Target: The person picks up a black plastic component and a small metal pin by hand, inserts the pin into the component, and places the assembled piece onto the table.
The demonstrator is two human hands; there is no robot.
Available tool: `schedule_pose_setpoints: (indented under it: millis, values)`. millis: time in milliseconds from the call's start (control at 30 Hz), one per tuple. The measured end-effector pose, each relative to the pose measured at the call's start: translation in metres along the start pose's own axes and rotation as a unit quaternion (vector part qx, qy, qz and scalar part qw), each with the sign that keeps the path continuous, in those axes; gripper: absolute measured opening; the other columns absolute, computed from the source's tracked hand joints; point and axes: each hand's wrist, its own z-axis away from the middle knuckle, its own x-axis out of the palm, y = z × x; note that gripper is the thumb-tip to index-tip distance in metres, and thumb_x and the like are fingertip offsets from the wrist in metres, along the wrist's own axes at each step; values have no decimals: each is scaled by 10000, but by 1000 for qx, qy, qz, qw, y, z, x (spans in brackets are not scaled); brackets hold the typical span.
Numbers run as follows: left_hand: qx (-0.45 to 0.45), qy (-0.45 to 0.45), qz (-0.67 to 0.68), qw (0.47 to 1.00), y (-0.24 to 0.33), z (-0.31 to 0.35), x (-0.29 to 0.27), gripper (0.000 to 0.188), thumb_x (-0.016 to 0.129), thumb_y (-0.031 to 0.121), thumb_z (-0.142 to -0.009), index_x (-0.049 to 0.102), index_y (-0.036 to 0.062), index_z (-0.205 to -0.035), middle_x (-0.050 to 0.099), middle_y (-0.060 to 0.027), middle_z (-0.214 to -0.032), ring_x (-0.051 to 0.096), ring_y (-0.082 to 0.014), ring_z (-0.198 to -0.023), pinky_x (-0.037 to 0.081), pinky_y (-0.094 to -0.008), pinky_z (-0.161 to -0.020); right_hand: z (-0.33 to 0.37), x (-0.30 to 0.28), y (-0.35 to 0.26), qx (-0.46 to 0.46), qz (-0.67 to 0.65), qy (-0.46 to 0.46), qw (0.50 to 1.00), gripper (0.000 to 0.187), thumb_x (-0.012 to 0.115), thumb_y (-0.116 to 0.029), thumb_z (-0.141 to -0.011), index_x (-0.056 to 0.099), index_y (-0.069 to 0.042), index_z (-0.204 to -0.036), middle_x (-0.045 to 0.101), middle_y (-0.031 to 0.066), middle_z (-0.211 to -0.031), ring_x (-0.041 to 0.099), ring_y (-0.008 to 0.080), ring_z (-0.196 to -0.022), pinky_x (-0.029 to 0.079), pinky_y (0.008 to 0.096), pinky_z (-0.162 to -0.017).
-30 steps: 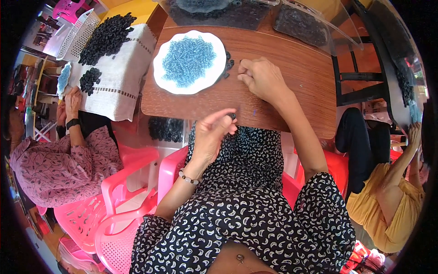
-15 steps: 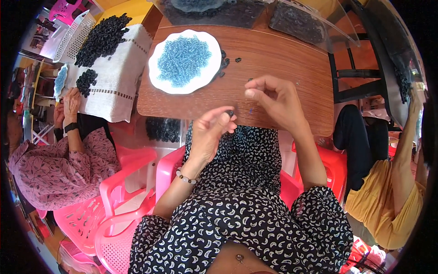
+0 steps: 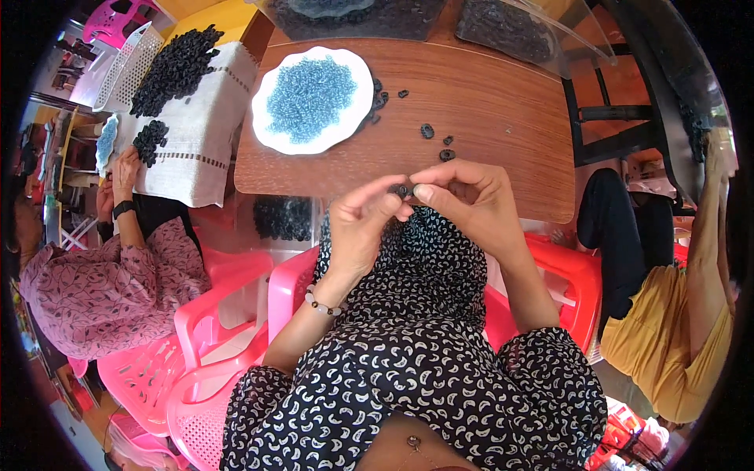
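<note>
My left hand (image 3: pixel 355 228) pinches a small black ring-like part (image 3: pixel 401 190) between thumb and fingertips, just over the near table edge. My right hand (image 3: pixel 481 206) meets it from the right, thumb and forefinger pressed together at the part. Whatever lies between those right fingertips is too small to make out. Beyond my hands, several loose black parts (image 3: pixel 426 131) lie on the brown table (image 3: pixel 495 102). To their left stands a white scalloped plate (image 3: pixel 262 129) heaped with tiny translucent blue pieces (image 3: pixel 312 98), with more black parts by its right rim.
Clear bins of black parts (image 3: pixel 506 35) stand along the far edge. At left, a person in a pink patterned top (image 3: pixel 118 275) works at a cloth-covered table (image 3: pixel 208 118) with heaped black parts (image 3: pixel 177 67). Another person in yellow (image 3: pixel 660 345) sits at right, near a red chair (image 3: pixel 577 275).
My right hand has come left and toward me, from above the table to the black part in my left hand. Loose black parts it had covered now show on the table.
</note>
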Motion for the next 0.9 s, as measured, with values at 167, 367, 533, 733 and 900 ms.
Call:
schedule_pose_setpoints:
  millis: [167,367,533,733,900]
  values:
    - [24,10,-44,999,1,3,3,278,685,41,-947,684,-36,-1214,739,-113,-966,690,-137,-819,565,-258,-784,3,0,8,4,29,16,999,169,692,4,-928,708,59,-1086,733,90,-972,693,127,-887,558,252,-814]
    - [32,20,-62,997,-3,1,2,260,687,37,-944,694,-37,-1192,738,-98,-925,684,-127,-796,561,-245,-759,5,1,12,10,84,36,996,152,701,-15,-930,718,42,-1069,729,59,-951,670,88,-854,537,224,-768]
    - [29,26,-69,997,-4,-1,-1,249,688,39,-945,701,-34,-1182,737,-95,-920,681,-123,-794,557,-241,-746,4,5,11,7,143,51,988,139,717,-44,-926,727,26,-1045,721,28,-909,639,49,-810,505,193,-703]
    - [21,33,-94,995,-8,-2,-5,246,690,48,-948,704,-31,-1180,740,-87,-927,678,-121,-784,553,-238,-739,2,8,12,-70,207,79,973,130,753,-114,-860,748,-22,-951,683,76,-744,597,109,-625,484,266,-568]
    - [31,29,-120,992,-11,-3,-8,236,692,36,-942,711,-34,-1167,716,-90,-986,681,-125,-800,551,-231,-743,2,9,8,-106,270,71,954,80,751,-62,-864,745,-7,-922,611,29,-776,556,54,-656,437,222,-559]
